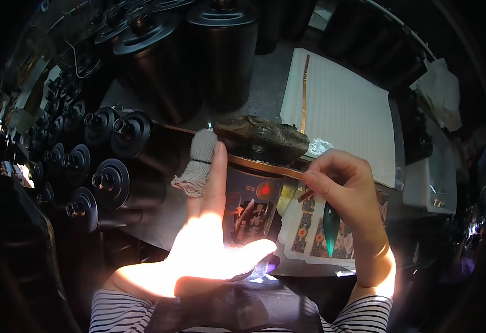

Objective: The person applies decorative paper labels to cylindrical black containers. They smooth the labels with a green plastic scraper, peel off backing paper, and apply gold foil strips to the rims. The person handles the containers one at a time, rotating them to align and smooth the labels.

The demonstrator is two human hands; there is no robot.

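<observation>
A dark jar (254, 205) with pale printing and a red dot stands in front of me. A coppery strip (265, 165) runs across its upper part, below a dark, rough brown cover (259, 136). My right hand (354, 194) is closed, pinching the strip's right end between thumb and fingertips. Below that palm shows a green pointed tool (330, 230), its other end hidden by the hand. My left hand (207, 233) lies along the jar's left side with fingers stretched and thumb apart. A grey knitted sleeve (200, 155) covers one finger. Strong light washes out the palm.
Black, lidded metal canisters (110, 183) crowd the left and the back (223, 55). At back right lies a white ribbed sheet (343, 111) with another coppery strip (305, 83). Printed label sheets (309, 233) lie right of the jar, and a white tray (429, 188) sits farther right.
</observation>
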